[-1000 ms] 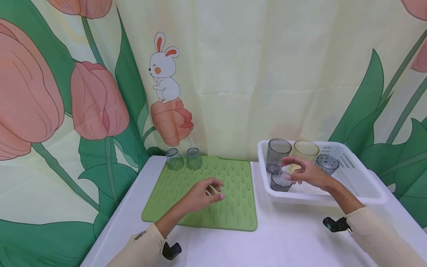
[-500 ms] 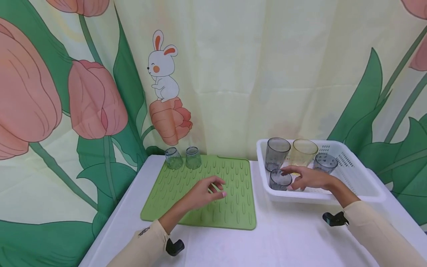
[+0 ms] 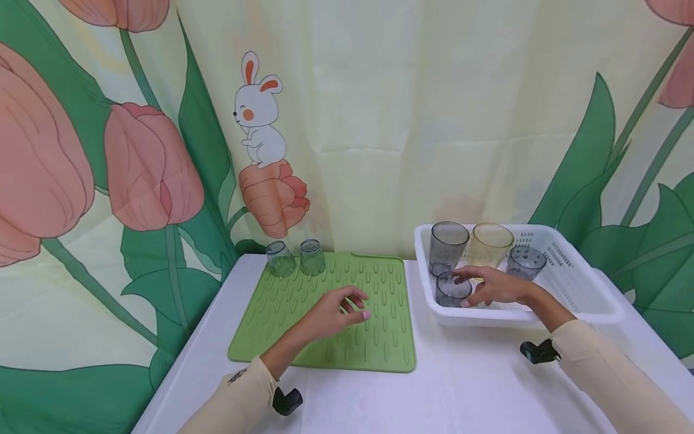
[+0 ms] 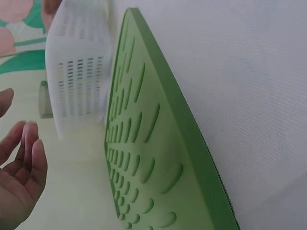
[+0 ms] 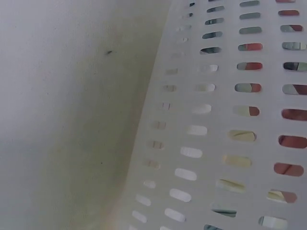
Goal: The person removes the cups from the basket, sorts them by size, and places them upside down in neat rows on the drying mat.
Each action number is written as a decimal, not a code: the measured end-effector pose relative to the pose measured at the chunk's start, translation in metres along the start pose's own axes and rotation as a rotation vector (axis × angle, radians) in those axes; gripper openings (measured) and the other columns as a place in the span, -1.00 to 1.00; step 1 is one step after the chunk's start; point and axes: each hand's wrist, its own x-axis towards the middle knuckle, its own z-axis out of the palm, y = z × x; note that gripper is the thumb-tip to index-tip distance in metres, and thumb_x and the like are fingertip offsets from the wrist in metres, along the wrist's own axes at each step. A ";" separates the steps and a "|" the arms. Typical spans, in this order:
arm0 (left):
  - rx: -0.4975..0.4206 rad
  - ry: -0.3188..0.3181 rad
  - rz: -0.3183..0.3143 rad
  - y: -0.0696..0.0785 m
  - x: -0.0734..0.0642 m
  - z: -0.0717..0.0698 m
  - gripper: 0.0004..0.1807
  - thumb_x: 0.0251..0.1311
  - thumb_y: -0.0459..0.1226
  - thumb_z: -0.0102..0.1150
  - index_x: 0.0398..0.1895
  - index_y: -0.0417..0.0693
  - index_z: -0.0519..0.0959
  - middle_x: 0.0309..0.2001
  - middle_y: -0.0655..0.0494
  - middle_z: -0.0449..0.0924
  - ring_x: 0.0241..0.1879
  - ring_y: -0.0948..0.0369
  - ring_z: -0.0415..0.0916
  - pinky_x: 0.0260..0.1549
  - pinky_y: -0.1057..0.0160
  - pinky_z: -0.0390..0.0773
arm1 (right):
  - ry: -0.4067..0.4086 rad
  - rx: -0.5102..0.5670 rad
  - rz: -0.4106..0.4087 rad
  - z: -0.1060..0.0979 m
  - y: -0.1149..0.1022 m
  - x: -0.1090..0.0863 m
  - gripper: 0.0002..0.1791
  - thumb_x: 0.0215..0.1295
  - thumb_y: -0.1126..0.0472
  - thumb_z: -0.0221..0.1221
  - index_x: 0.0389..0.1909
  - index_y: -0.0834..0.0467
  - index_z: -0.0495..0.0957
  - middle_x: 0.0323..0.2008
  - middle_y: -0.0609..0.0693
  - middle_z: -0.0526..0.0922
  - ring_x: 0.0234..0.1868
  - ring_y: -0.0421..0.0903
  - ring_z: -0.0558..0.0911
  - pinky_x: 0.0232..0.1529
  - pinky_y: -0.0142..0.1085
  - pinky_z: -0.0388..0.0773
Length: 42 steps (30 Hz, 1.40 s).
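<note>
In the head view my right hand [image 3: 490,286] reaches into the white basket [image 3: 520,318]. Its index finger bends over the rim of a small grey glass [image 3: 447,294], and the thumb is at that glass's near right side. The glass stands upright in the basket's front left corner. My left hand [image 3: 328,314] hovers over the green drying mat [image 3: 379,355], fingers loosely curved and holding nothing. The left wrist view shows this hand [image 4: 21,182] with thumb and fingers apart. In the right wrist view the basket's slotted wall [image 5: 225,100] hides most of what is inside.
Behind the small glass stand a tall grey glass [image 3: 447,241] and a yellowish glass [image 3: 492,241], with another short grey glass [image 3: 527,263] to their right. Two small glasses [image 3: 280,260] rest upside down at the mat's back left corner. A printed curtain [image 3: 368,132] hangs behind the table.
My right hand has come down from above the basket to the small grey glass, its thumb drawing closer to it. The left hand has shifted slightly right over the mat.
</note>
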 end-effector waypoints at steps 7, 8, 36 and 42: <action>-0.007 -0.006 0.014 0.004 0.004 0.005 -0.65 0.27 -0.09 0.33 0.07 0.03 0.59 -0.14 0.19 0.61 -0.20 0.23 0.56 -0.31 0.27 0.61 | 0.044 -0.003 -0.025 -0.001 -0.004 -0.004 -0.13 0.15 0.13 0.43 0.41 0.33 0.26 0.38 0.49 0.24 -0.12 0.04 0.63 -0.30 -0.13 0.64; -0.007 -0.006 0.015 0.005 0.005 0.006 -0.65 0.28 -0.09 0.33 0.07 0.03 0.59 -0.14 0.19 0.61 -0.20 0.23 0.56 -0.31 0.27 0.61 | 0.049 -0.003 -0.028 -0.001 -0.004 -0.005 -0.14 0.15 0.13 0.44 0.40 0.33 0.27 0.37 0.49 0.25 -0.11 0.05 0.62 -0.30 -0.13 0.64; -0.041 0.030 0.105 0.042 0.017 0.014 -0.63 0.30 -0.09 0.29 0.13 0.03 0.57 -0.10 0.16 0.60 -0.20 0.24 0.57 -0.25 0.28 0.61 | 0.308 0.068 -0.220 -0.008 -0.055 -0.050 -0.28 0.19 0.24 0.36 0.36 0.24 0.34 0.20 0.30 0.50 -0.51 0.06 0.65 -0.38 -0.27 0.63; -0.053 0.051 0.177 0.051 0.017 0.015 -0.58 0.31 -0.10 0.29 0.19 0.03 0.53 -0.01 0.13 0.61 -0.10 0.20 0.60 -0.13 0.29 0.60 | 0.338 0.069 -0.301 0.000 -0.078 -0.063 -0.30 0.17 0.32 0.38 0.33 0.24 0.36 0.11 0.02 0.58 -0.54 0.03 0.63 -0.46 -0.32 0.57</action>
